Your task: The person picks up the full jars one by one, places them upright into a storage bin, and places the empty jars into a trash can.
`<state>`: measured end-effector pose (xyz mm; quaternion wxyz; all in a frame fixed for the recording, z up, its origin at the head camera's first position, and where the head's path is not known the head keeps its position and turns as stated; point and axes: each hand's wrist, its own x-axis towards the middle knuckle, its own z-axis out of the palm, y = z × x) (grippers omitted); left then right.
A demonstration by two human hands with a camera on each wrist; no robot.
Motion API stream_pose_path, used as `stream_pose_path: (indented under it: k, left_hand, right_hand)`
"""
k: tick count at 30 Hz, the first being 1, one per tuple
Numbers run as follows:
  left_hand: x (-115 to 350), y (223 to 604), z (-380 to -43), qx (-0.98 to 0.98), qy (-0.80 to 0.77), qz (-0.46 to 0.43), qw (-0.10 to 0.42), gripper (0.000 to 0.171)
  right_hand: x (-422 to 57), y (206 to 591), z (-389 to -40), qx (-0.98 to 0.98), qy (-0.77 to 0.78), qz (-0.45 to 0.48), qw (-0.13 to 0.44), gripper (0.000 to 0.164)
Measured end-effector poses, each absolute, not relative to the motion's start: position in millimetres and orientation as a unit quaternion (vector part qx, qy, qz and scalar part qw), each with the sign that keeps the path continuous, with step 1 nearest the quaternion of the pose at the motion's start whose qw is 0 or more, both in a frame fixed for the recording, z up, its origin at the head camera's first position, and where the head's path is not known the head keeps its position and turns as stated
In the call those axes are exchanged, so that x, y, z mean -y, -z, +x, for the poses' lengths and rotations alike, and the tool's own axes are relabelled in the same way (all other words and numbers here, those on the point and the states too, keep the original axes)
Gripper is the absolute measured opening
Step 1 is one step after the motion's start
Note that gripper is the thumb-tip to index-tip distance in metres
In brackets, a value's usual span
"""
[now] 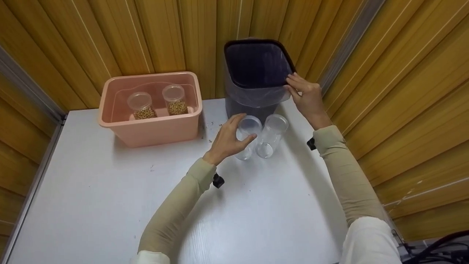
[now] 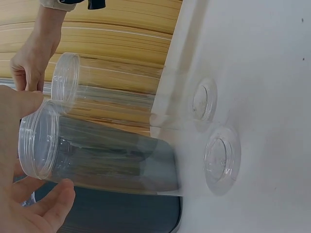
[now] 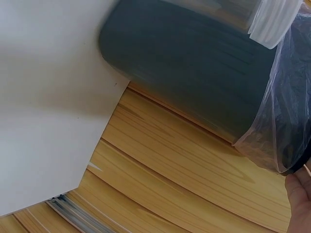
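Two clear lidded jars stand upright side by side on the white table, no contents showing in them. My left hand (image 1: 229, 138) is at the left jar (image 2: 112, 155), thumb and fingers spread apart around its lid (image 2: 41, 141). The right jar (image 1: 272, 135) stands just beyond it. Behind them is a dark trash bin (image 1: 253, 110) with a see-through plastic liner (image 1: 256, 97) folded over its rim. My right hand (image 1: 306, 95) pinches the bin's rim (image 3: 300, 162) at its right corner, fingers on top and thumb below.
A pink tub (image 1: 154, 132) stands at the back left, holding two lidded jars (image 1: 144, 112) part filled with tan beans or pellets. Yellow wood-look panels (image 1: 168, 33) close off the back and sides. Black cables (image 1: 439, 249) lie at the lower right.
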<state>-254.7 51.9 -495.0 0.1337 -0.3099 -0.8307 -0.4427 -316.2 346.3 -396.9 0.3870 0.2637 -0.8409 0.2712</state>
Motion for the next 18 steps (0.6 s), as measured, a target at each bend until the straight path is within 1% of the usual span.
stream_pose_path:
  k: [10, 18]
  left_hand:
    - [-51.3, 493.4, -257.3, 0.814, 0.477, -0.307, 0.128, 0.076]
    - [-48.4, 486.4, -255.1, 0.817, 0.463, -0.316, 0.133, 0.073]
  right_hand:
    - [-346.0, 398.8, -317.0, 0.842, -0.274, 0.257, 0.386, 0.028]
    - [-347.4, 398.3, -317.2, 0.845, -0.267, 0.260, 0.383, 0.027]
